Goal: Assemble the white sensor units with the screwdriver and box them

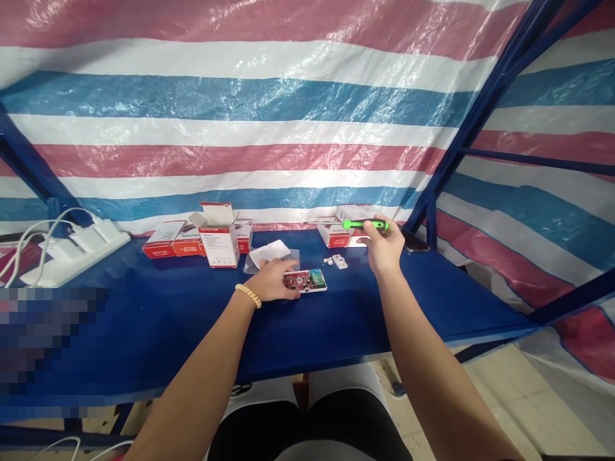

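Note:
On the blue table, a small white device with its red circuit board [305,282] exposed lies flat, a green part at its right end. My left hand [273,280] grips the device's left end between thumb and fingers. Raised above the table, my right hand [385,246] is closed around a green and black screwdriver [358,225], whose thin shaft points left. Small white plastic parts [339,261] lie between my hands, to the right of the device. Behind my left hand are a clear plastic bag and a folded white paper [269,253].
An opened red and white box [220,240] stands upright before several similar boxes [166,238]. More boxes [335,234] sit behind the screwdriver. A phone [414,241] lies at the back right. A white power strip [79,255] with plugs and cables is at left. Blue frame posts [431,221] border the table.

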A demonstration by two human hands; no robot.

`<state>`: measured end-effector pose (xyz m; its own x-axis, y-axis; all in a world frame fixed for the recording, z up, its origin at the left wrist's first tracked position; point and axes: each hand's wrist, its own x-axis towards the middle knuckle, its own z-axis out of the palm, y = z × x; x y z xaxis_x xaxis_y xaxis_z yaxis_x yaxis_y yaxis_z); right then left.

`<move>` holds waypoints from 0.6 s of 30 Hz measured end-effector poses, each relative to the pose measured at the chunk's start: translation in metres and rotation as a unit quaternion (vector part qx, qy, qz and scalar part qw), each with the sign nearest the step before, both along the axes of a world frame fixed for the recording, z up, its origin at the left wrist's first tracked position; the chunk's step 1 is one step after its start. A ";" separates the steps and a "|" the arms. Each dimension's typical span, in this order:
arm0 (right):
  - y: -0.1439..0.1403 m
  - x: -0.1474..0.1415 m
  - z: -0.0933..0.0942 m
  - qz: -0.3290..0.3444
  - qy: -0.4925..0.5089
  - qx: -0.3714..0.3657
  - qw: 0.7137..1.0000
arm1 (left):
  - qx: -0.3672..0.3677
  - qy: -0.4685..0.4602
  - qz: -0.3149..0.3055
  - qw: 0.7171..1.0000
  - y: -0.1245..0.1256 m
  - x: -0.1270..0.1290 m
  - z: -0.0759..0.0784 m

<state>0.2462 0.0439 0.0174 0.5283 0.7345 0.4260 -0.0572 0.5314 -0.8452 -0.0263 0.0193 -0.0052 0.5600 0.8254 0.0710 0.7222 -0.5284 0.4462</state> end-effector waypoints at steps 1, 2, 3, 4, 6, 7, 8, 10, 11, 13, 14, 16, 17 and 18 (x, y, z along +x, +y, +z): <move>0.000 -0.005 0.010 0.004 0.009 0.016 1.000 | 0.004 -0.003 -0.003 1.000 0.000 0.001 -0.001; 0.001 -0.010 0.021 0.009 0.005 0.025 1.000 | 0.010 -0.008 -0.006 1.000 0.001 0.001 -0.003; 0.001 -0.014 0.032 0.015 -0.010 0.033 0.999 | 0.018 -0.016 -0.010 1.000 0.001 0.001 -0.004; 0.002 -0.018 0.042 0.025 -0.036 0.043 0.998 | 0.025 -0.025 -0.014 0.999 0.001 0.001 -0.005; 0.002 -0.026 0.060 0.061 -0.103 0.065 0.991 | 0.036 -0.041 -0.018 0.998 0.002 -0.001 -0.005; 0.001 -0.031 0.066 0.082 -0.132 0.076 0.985 | 0.039 -0.048 -0.019 0.998 0.002 -0.002 -0.006; 0.001 -0.035 0.072 0.103 -0.155 0.084 0.979 | 0.041 -0.051 -0.020 0.998 0.002 -0.002 -0.006; -0.001 -0.045 0.078 0.138 -0.186 0.090 0.969 | 0.043 -0.049 -0.023 0.998 0.003 -0.003 -0.006; -0.003 -0.049 0.079 0.152 -0.197 0.087 0.965 | 0.045 -0.046 -0.026 0.998 0.003 -0.003 -0.005; -0.007 -0.056 0.078 0.177 -0.220 0.074 0.956 | 0.059 -0.052 -0.031 0.996 0.002 -0.003 -0.004; -0.009 -0.059 0.077 0.185 -0.233 0.067 0.952 | 0.076 -0.068 -0.032 0.994 0.002 -0.004 -0.003; -0.015 -0.063 0.072 0.190 -0.256 0.057 0.946 | 0.141 -0.144 -0.012 0.979 0.002 -0.008 0.002; -0.018 -0.063 0.069 0.187 -0.262 0.055 0.945 | 0.191 -0.203 0.020 0.960 0.003 -0.012 0.004; -0.021 -0.064 0.066 0.182 -0.263 0.054 0.946 | 0.247 -0.271 0.075 0.927 0.005 -0.018 0.007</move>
